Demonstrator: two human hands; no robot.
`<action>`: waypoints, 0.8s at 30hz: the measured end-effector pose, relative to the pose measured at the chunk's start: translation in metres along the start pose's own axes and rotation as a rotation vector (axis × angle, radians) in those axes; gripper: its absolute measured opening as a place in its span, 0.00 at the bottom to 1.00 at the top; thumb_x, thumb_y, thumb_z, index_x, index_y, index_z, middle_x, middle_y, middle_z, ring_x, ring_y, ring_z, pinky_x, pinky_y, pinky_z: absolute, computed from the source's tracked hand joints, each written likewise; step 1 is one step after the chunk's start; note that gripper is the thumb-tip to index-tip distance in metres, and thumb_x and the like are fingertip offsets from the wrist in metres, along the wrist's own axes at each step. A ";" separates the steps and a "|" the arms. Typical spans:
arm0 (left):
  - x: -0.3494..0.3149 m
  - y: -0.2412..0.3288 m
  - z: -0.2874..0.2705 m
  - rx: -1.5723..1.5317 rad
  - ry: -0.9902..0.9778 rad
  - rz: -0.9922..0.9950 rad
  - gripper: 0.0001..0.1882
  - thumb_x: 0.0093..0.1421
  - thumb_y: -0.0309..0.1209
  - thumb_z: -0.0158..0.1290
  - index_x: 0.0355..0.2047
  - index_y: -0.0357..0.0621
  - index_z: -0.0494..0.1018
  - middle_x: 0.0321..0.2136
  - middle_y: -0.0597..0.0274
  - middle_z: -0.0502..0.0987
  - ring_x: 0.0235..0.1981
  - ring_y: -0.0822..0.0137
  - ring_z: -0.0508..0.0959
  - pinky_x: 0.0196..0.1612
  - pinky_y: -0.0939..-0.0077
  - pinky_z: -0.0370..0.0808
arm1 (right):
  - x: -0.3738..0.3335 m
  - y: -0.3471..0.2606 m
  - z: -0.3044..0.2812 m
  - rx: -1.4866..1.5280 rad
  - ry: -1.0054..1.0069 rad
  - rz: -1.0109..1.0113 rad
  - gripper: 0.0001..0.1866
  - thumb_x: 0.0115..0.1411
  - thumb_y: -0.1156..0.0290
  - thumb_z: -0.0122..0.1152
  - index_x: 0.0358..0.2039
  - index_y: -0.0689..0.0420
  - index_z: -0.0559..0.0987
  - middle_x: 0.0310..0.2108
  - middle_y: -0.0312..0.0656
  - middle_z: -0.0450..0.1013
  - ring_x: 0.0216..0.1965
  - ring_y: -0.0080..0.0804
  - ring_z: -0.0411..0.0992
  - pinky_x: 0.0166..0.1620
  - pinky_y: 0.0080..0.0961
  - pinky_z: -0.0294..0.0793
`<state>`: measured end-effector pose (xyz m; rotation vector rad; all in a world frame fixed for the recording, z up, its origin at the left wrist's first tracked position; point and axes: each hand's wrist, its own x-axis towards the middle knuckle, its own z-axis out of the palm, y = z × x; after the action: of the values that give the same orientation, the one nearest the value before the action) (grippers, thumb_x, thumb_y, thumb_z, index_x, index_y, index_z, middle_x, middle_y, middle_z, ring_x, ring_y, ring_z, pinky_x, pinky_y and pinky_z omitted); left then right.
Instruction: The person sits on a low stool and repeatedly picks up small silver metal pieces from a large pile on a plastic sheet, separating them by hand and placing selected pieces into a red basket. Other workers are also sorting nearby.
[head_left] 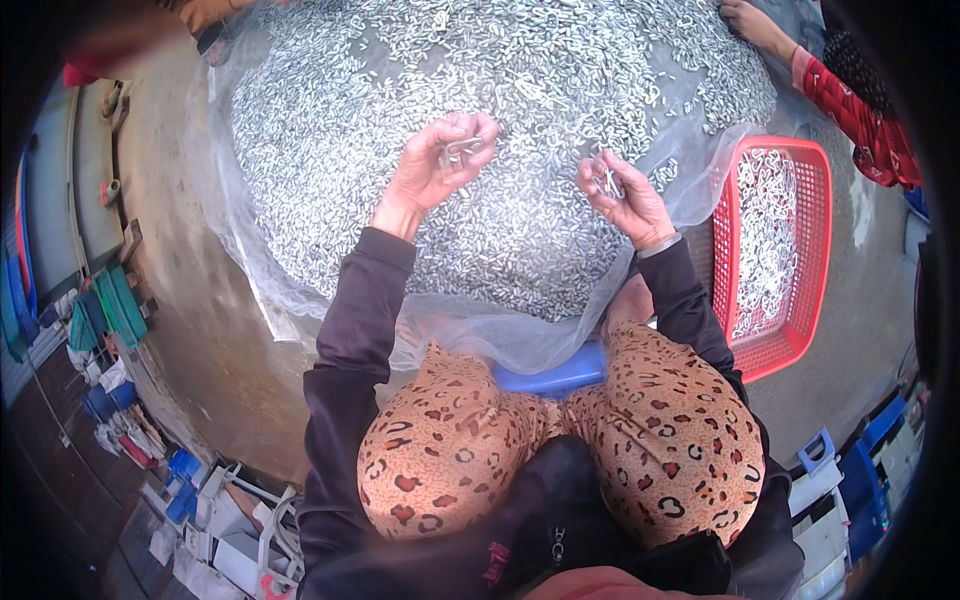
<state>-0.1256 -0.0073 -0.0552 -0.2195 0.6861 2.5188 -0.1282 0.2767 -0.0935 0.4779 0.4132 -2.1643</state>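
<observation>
A wide layer of small silvery-grey and white pieces (pixel 400 240), many pill-shaped and some curled, covers a translucent plastic sheet (pixel 225 230) in front of me. Above its middle, my left hand (pixel 440 165) has its palm turned up and its fingers curled round a few pale, thin pieces. Further right, my right hand (pixel 628 198) is closed on a small bunch of whitish curved pieces near the sheet's edge. What kind of pieces these are, I cannot make out.
A red perforated basket (pixel 820 260) with white curled pieces stands at my right. Another person's hand (pixel 755 25) reaches into the layer at the far right; another person (pixel 200 12) is at the far left. Something blue (pixel 550 375) shows between my knees. Crates and clutter (pixel 240 530) lie behind.
</observation>
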 end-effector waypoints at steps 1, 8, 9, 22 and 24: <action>0.003 -0.003 0.000 0.001 0.016 0.000 0.12 0.56 0.33 0.48 0.21 0.40 0.62 0.28 0.57 0.70 0.19 0.73 0.69 0.12 0.89 0.65 | 0.001 -0.003 0.003 -0.099 0.000 -0.004 0.10 0.63 0.66 0.55 0.30 0.60 0.74 0.33 0.40 0.70 0.32 0.26 0.70 0.34 0.16 0.72; 0.052 -0.025 -0.018 0.871 0.243 -0.236 0.10 0.59 0.36 0.53 0.28 0.42 0.69 0.19 0.69 0.67 0.17 0.77 0.67 0.16 0.83 0.69 | 0.044 -0.031 0.008 -1.751 0.254 -0.310 0.12 0.59 0.59 0.58 0.35 0.55 0.75 0.19 0.38 0.70 0.19 0.38 0.70 0.27 0.30 0.71; 0.055 -0.034 -0.021 1.559 0.243 -0.007 0.12 0.59 0.39 0.55 0.31 0.42 0.70 0.17 0.66 0.71 0.19 0.68 0.73 0.25 0.69 0.73 | 0.058 -0.025 0.006 -2.014 0.209 -0.533 0.13 0.58 0.59 0.59 0.37 0.55 0.75 0.20 0.42 0.72 0.22 0.42 0.72 0.28 0.34 0.72; 0.008 0.004 -0.010 1.243 0.294 -0.096 0.09 0.54 0.37 0.60 0.31 0.48 0.76 0.16 0.78 0.62 0.18 0.81 0.61 0.21 0.85 0.59 | 0.015 -0.010 0.012 -0.781 0.202 -0.025 0.07 0.56 0.66 0.63 0.33 0.52 0.78 0.26 0.25 0.70 0.24 0.13 0.65 0.27 0.12 0.62; 0.002 0.009 -0.006 0.851 0.315 -0.208 0.10 0.55 0.37 0.59 0.32 0.46 0.75 0.16 0.78 0.63 0.17 0.83 0.59 0.20 0.87 0.55 | 0.012 -0.010 0.013 -0.704 0.288 -0.027 0.05 0.58 0.67 0.62 0.34 0.51 0.78 0.29 0.27 0.71 0.24 0.12 0.66 0.26 0.09 0.60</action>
<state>-0.1320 -0.0163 -0.0574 -0.3502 1.6789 1.8104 -0.1455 0.2688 -0.0869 0.3745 1.2843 -1.8136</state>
